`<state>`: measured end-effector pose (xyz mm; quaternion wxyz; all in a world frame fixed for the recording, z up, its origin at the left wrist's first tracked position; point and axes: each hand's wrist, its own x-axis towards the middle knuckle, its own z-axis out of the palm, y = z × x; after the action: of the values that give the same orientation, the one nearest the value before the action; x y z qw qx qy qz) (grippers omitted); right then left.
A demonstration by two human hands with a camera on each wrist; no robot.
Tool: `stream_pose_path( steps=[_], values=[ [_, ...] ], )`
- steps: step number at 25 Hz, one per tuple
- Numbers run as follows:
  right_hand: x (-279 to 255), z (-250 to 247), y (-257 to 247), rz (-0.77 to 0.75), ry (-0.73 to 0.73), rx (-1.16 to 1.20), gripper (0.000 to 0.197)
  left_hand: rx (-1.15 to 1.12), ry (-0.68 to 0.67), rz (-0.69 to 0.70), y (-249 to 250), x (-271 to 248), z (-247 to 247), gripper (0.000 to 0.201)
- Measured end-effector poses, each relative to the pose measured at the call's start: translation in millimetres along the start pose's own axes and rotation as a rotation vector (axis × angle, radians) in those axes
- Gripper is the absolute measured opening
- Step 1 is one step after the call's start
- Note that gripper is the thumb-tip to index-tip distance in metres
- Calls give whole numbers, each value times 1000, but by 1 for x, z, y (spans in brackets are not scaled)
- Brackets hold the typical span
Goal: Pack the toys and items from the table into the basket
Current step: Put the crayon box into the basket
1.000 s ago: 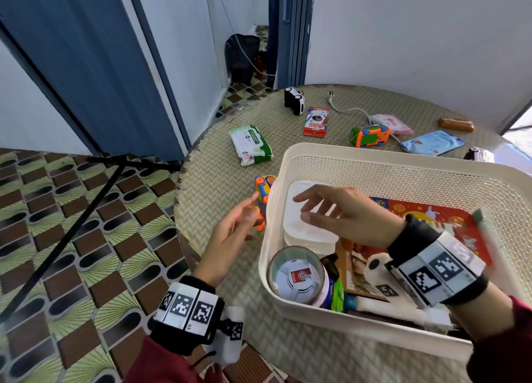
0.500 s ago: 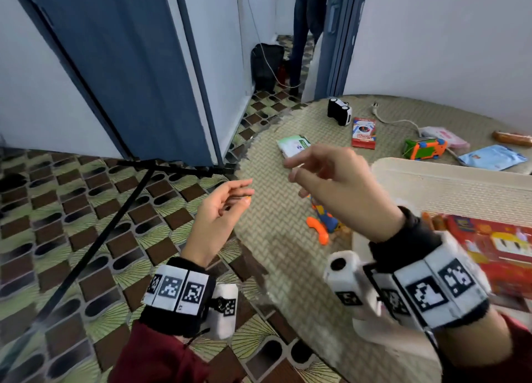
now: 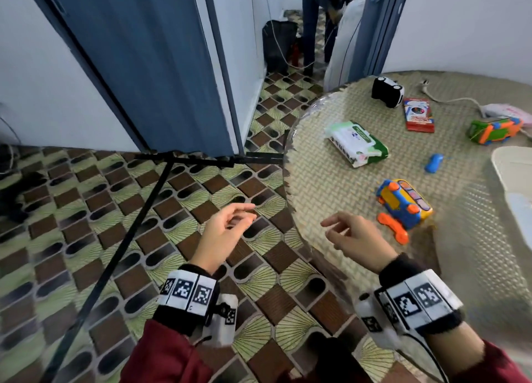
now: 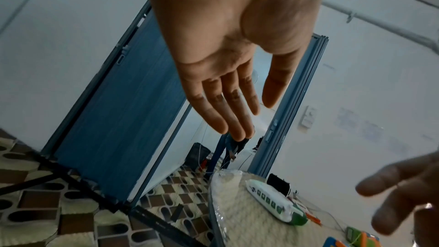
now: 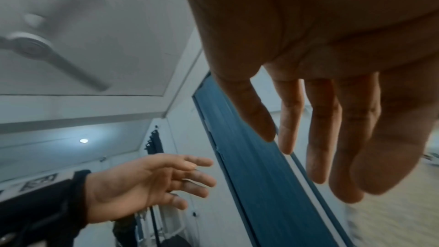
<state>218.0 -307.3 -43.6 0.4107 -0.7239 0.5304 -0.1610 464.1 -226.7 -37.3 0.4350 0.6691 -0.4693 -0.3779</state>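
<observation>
Right grip [image 3: 355, 234] empty, fingers loosely spread, above worktop [image 3: 331, 187] edge; left grip [image 3: 227, 230] also empty, out over floor. Toy phone [image 3: 404, 202] lies just ahead-right of right grip, long axis slanting away; right hand nearer. Basket [image 3: 509, 175] far right.

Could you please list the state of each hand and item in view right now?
left hand: open, empty, off the table edge
right hand: open, empty, above the table
toy phone: on table, orange handset beside it
wipes pack: lying flat, unpacked
basket: only its rim in view
</observation>
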Motion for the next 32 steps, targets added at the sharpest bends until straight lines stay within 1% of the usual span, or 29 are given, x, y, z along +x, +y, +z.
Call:
stream_pose_path(
  steps=[3,8,13,16,19,22,24,27,29,32],
  values=[
    [18,10,26,131,2,-15,14,-5,-38,-46,-16,21,-2,23],
    [51,10,49,282,32,-49,15,21,-138,-91,-30,69,2,22],
    [108,14,49,333,63,-21,14,56,-256,-78,-31,148,0,23],
    [139,22,38,372,71,-1,12,67,-326,-74,-29,195,-5,22],
    [169,26,25,358,79,-33,13,100,-374,-40,-25,246,-9,21],
    [189,23,16,361,139,-28,14,100,-430,-21,-18,288,-2,19],
    [199,18,13,367,172,-10,15,110,-487,28,-13,311,9,19],
    [217,6,15,411,257,33,15,119,-579,93,-3,352,32,22],
    [231,-2,20,437,333,51,15,104,-647,115,3,380,50,24],
    [252,-14,25,475,417,75,12,124,-729,131,9,426,76,21]
  ],
)
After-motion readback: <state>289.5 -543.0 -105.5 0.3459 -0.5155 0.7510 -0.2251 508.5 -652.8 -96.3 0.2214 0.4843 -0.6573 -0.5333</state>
